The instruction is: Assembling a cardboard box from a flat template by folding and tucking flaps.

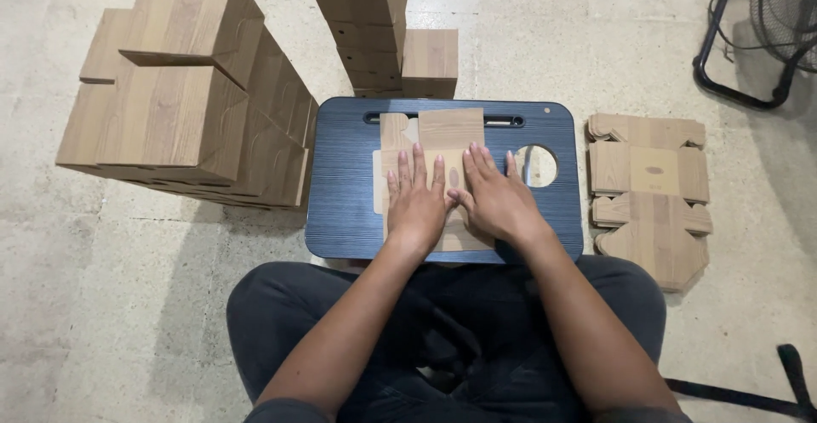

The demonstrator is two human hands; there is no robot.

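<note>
The left hand [417, 202] and the right hand [495, 197] lay flat, palms down and fingers spread, side by side on a wood-patterned cardboard sheet [449, 134]; neither pinched anything. The sheet ran lengthwise away from the person, its far end pointing past the fingertips toward the slot of the dark blue lap tray [340, 193] beneath it. Right of the right hand lay a stack of flat sheets [651, 210] on the floor. Left of the left hand and beyond the fingertips stood folded boxes [187, 100].
</note>
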